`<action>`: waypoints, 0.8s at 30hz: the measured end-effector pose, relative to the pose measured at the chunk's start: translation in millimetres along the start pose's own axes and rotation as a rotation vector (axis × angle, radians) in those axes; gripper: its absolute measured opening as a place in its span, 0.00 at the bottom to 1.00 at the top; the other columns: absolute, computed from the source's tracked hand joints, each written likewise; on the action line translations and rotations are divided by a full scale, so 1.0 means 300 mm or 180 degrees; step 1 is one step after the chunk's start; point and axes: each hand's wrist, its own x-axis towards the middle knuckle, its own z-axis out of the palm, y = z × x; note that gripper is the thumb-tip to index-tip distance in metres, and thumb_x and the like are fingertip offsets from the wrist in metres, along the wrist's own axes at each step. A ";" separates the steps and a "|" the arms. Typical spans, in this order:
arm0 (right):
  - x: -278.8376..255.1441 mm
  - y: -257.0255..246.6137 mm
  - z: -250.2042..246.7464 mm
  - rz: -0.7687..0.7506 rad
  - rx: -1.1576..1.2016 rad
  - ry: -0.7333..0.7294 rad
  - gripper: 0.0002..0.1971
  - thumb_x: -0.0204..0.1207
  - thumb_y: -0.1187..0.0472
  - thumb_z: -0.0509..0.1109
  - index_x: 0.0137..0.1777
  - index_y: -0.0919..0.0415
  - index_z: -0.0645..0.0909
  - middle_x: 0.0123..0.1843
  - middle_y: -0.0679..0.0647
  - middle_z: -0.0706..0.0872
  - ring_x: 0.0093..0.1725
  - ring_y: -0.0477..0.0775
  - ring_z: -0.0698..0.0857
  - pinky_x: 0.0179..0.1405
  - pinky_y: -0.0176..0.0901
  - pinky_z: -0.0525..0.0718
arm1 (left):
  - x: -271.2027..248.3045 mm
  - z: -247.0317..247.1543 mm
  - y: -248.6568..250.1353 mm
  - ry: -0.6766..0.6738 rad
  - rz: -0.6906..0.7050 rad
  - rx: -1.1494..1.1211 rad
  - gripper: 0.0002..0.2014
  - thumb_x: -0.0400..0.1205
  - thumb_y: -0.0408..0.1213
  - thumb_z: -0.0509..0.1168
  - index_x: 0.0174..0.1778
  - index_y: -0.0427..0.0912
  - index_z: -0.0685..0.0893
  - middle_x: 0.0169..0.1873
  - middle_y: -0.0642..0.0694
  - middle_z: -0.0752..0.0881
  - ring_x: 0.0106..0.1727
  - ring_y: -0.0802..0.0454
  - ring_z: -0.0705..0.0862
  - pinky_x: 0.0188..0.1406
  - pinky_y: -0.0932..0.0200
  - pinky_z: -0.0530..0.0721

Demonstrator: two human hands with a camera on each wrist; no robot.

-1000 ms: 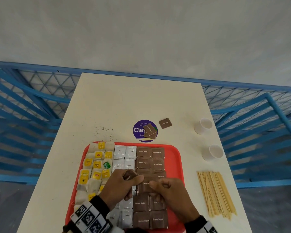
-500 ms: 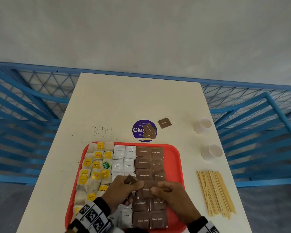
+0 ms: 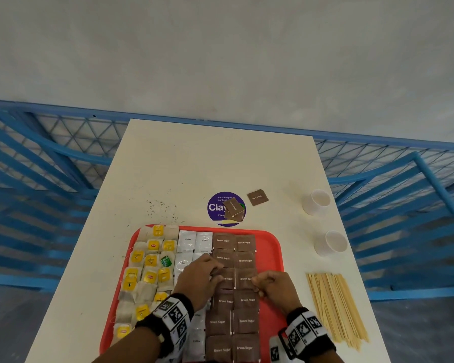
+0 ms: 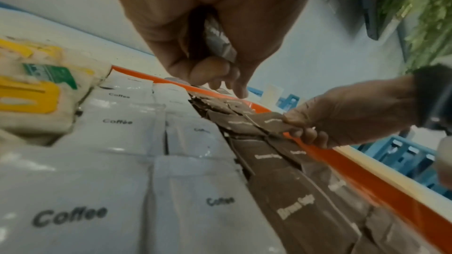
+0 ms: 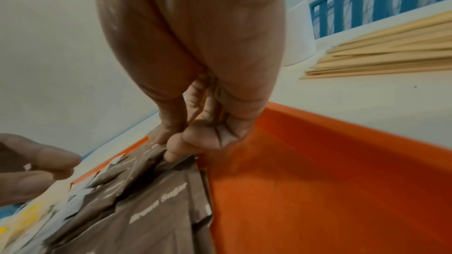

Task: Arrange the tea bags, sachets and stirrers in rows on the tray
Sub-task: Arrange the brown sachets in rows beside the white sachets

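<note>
A brown sachet point(image 3: 245, 280) is pinched by the right hand point(image 3: 278, 289) on the tray point(image 3: 271, 247); another sachet point(image 4: 217, 40) is gripped in the left hand point(image 3: 198, 280).

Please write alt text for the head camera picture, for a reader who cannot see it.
Two hands, left hand and right hand, adjust brown sugar sachets on a red tray beside coffee sachets and tea bags. Wooden stirrers lie on the table to the right.
</note>
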 end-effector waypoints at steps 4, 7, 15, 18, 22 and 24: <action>0.001 0.007 0.006 -0.0005 -0.0373 0.0396 0.11 0.71 0.54 0.81 0.34 0.60 0.87 0.30 0.49 0.89 0.32 0.47 0.85 0.36 0.38 0.80 | -0.002 0.010 0.000 0.0125 -0.0036 -0.0101 0.12 0.82 0.45 0.69 0.62 0.52 0.86 0.56 0.56 0.82 0.58 0.58 0.81 0.62 0.62 0.79; -0.010 -0.011 0.013 -0.0127 -0.0656 0.0796 0.16 0.68 0.48 0.82 0.35 0.59 0.82 0.36 0.48 0.89 0.39 0.48 0.86 0.35 0.38 0.77 | -0.009 -0.006 0.013 0.0316 -0.0036 -0.0375 0.08 0.83 0.44 0.68 0.57 0.50 0.86 0.50 0.56 0.84 0.52 0.61 0.81 0.54 0.71 0.76; -0.083 -0.115 0.025 -0.0602 -0.0823 0.0805 0.18 0.69 0.50 0.81 0.38 0.57 0.74 0.33 0.48 0.82 0.37 0.52 0.82 0.30 0.35 0.70 | -0.080 -0.146 0.092 -0.0752 -0.1666 -0.3772 0.26 0.87 0.60 0.50 0.64 0.44 0.81 0.42 0.31 0.90 0.22 0.47 0.81 0.20 0.59 0.80; -0.190 -0.257 0.032 -0.1200 -0.0466 0.0141 0.13 0.72 0.48 0.79 0.39 0.56 0.82 0.32 0.46 0.85 0.34 0.42 0.81 0.35 0.34 0.77 | -0.090 -0.188 0.110 -0.1166 -0.1615 -0.4253 0.37 0.83 0.69 0.43 0.68 0.43 0.80 0.42 0.27 0.87 0.21 0.46 0.81 0.18 0.61 0.78; -0.301 -0.355 0.085 -0.1645 -0.0712 -0.0686 0.05 0.72 0.57 0.80 0.38 0.54 0.87 0.36 0.24 0.85 0.37 0.29 0.83 0.40 0.22 0.75 | -0.096 -0.213 0.155 -0.1637 -0.1317 -0.4178 0.42 0.82 0.71 0.42 0.70 0.38 0.80 0.46 0.31 0.85 0.25 0.45 0.82 0.21 0.59 0.82; -0.298 -0.346 0.092 -0.1715 -0.0445 -0.0570 0.10 0.73 0.60 0.79 0.32 0.49 0.85 0.31 0.37 0.87 0.32 0.34 0.82 0.37 0.28 0.77 | -0.106 -0.232 0.170 -0.1584 -0.1116 -0.3856 0.33 0.86 0.61 0.51 0.67 0.33 0.80 0.44 0.32 0.87 0.30 0.43 0.85 0.25 0.57 0.85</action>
